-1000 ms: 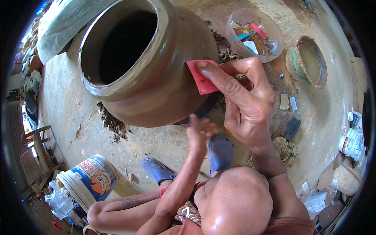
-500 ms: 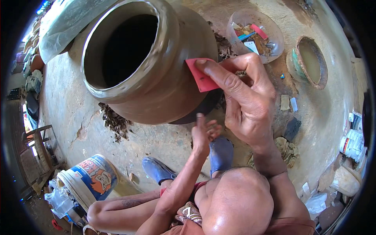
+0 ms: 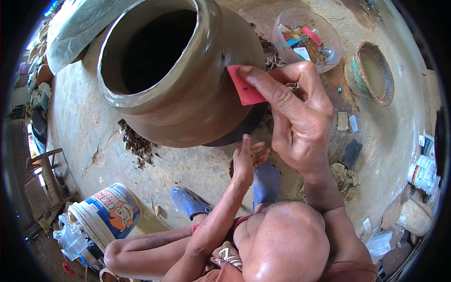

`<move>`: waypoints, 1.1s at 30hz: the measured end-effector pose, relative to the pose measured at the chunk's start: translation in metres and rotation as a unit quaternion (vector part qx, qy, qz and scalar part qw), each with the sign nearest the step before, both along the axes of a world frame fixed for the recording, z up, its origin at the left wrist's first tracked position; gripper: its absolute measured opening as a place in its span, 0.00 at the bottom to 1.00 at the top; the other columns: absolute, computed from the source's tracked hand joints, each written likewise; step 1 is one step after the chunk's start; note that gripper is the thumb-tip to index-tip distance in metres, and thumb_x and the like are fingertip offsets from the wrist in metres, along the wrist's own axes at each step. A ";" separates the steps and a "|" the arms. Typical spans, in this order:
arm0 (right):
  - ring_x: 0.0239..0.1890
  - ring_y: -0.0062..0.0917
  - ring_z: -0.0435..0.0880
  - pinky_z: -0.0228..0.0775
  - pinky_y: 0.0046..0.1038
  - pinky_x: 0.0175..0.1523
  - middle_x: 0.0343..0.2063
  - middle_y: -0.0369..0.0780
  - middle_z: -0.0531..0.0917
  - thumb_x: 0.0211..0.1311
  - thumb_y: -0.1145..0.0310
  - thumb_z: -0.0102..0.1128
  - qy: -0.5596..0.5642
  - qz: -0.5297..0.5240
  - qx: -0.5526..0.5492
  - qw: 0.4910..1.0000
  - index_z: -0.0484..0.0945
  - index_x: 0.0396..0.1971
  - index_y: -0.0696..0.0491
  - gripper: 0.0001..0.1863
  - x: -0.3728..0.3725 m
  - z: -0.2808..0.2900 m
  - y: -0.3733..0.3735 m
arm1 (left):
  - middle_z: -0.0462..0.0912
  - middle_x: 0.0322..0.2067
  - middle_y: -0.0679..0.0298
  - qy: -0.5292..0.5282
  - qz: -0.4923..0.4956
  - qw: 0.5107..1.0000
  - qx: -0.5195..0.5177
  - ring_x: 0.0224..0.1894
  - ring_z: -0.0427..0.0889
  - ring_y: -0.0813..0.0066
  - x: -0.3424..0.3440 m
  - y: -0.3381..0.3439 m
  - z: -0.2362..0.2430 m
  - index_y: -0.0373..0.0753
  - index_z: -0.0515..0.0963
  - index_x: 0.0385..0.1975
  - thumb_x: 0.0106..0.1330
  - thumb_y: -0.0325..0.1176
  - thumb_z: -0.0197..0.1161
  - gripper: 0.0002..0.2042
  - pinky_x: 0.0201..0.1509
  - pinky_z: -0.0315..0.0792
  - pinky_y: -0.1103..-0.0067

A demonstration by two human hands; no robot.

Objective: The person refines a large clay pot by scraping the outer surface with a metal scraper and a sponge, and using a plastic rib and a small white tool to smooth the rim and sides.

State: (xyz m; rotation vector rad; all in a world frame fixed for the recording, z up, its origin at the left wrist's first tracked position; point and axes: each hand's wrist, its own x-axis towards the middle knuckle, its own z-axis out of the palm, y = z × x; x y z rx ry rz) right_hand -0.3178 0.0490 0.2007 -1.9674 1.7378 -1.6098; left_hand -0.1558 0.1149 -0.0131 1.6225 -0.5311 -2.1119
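Note:
A large wet brown clay pot (image 3: 188, 117) with a wide mouth stands in front of me, its dark inside facing up and to the left. Between thumb and fingers, my right hand (image 3: 303, 117) pinches a flat red scraper (image 3: 245, 88), one edge of it against the pot's right wall. Below the pot's lower side is my left hand (image 3: 245, 157), fingers apart and holding nothing. Its fingertips lie close to the dark base (image 3: 244, 129) under the pot; whether they touch it I cannot tell.
Scraps and small tools lie in a clear plastic bowl (image 3: 331, 40) beyond my right hand. A rough-rimmed pot of cloudy water (image 3: 352, 77) stands farther right. Clay crumbs (image 3: 136, 145) litter the floor. At lower left is a white and blue bucket (image 3: 112, 209).
The pot's rim and surface markings have shifted, as if it has turned. My right hand and the scraper have moved slightly right; my left hand has moved slightly too.

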 end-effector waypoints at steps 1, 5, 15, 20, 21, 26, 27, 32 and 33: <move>0.34 0.26 0.80 0.74 0.24 0.36 0.36 0.41 0.78 0.54 0.90 0.56 0.009 -0.003 -0.009 1.000 0.88 0.55 0.49 0.30 -0.003 0.000 0.001 | 0.85 0.45 0.50 -0.043 0.097 0.993 0.053 0.32 0.89 0.65 -0.011 -0.010 0.024 0.36 0.68 0.65 0.73 0.67 0.52 0.37 0.21 0.73 0.81; 0.33 0.26 0.80 0.73 0.25 0.35 0.36 0.40 0.78 0.52 0.89 0.57 0.011 -0.002 0.029 1.000 0.88 0.54 0.48 0.30 0.000 0.008 0.003 | 0.84 0.51 0.54 0.020 0.207 0.971 -0.119 0.39 0.87 0.65 0.077 -0.086 -0.002 0.36 0.69 0.65 0.76 0.58 0.54 0.31 0.32 0.78 0.78; 0.31 0.26 0.79 0.74 0.26 0.34 0.36 0.40 0.78 0.51 0.89 0.57 -0.013 0.011 0.015 1.000 0.88 0.54 0.48 0.31 0.002 0.007 0.007 | 0.84 0.42 0.50 0.076 0.068 0.990 -0.092 0.33 0.86 0.62 0.015 -0.009 -0.013 0.29 0.64 0.65 0.75 0.66 0.49 0.40 0.31 0.80 0.75; 0.31 0.27 0.79 0.73 0.26 0.34 0.35 0.40 0.78 0.50 0.89 0.58 -0.013 0.017 0.035 0.999 0.88 0.54 0.47 0.31 0.001 0.008 0.012 | 0.82 0.50 0.57 -0.016 0.208 0.977 -0.031 0.39 0.85 0.65 0.024 -0.042 0.017 0.38 0.67 0.64 0.72 0.68 0.50 0.37 0.35 0.79 0.71; 0.31 0.27 0.79 0.73 0.26 0.33 0.35 0.40 0.78 0.50 0.88 0.58 -0.011 0.017 0.037 0.999 0.88 0.54 0.46 0.32 0.002 0.007 0.014 | 0.81 0.52 0.60 -0.055 0.227 0.972 -0.027 0.42 0.85 0.66 0.038 -0.060 0.018 0.42 0.69 0.63 0.73 0.66 0.50 0.34 0.36 0.79 0.71; 0.31 0.27 0.79 0.72 0.26 0.31 0.35 0.40 0.78 0.48 0.88 0.59 -0.016 0.008 0.040 0.999 0.88 0.55 0.45 0.33 0.010 0.005 0.018 | 0.79 0.59 0.63 -0.027 0.214 0.970 -0.113 0.52 0.83 0.66 0.098 -0.123 0.008 0.47 0.71 0.64 0.75 0.59 0.52 0.27 0.45 0.81 0.67; 0.31 0.27 0.80 0.72 0.26 0.31 0.35 0.40 0.78 0.47 0.88 0.59 -0.016 0.011 0.043 0.999 0.88 0.54 0.45 0.33 0.010 0.005 0.020 | 0.79 0.59 0.63 -0.026 0.206 0.970 -0.129 0.53 0.83 0.66 0.099 -0.131 0.006 0.47 0.71 0.64 0.75 0.58 0.52 0.27 0.45 0.81 0.67; 0.32 0.27 0.81 0.74 0.26 0.33 0.34 0.39 0.79 0.47 0.88 0.59 -0.025 0.041 0.065 0.997 0.88 0.54 0.45 0.33 0.007 0.004 0.028 | 0.79 0.59 0.62 -0.017 0.181 0.968 -0.174 0.53 0.82 0.66 0.100 -0.153 -0.011 0.47 0.71 0.64 0.75 0.58 0.53 0.27 0.46 0.81 0.67; 0.32 0.27 0.81 0.74 0.26 0.34 0.34 0.39 0.79 0.48 0.88 0.59 -0.023 0.049 0.062 0.997 0.88 0.54 0.46 0.33 0.003 0.005 0.028 | 0.79 0.59 0.62 -0.018 0.178 0.967 -0.184 0.53 0.82 0.66 0.104 -0.158 -0.013 0.47 0.71 0.64 0.75 0.58 0.53 0.27 0.47 0.81 0.67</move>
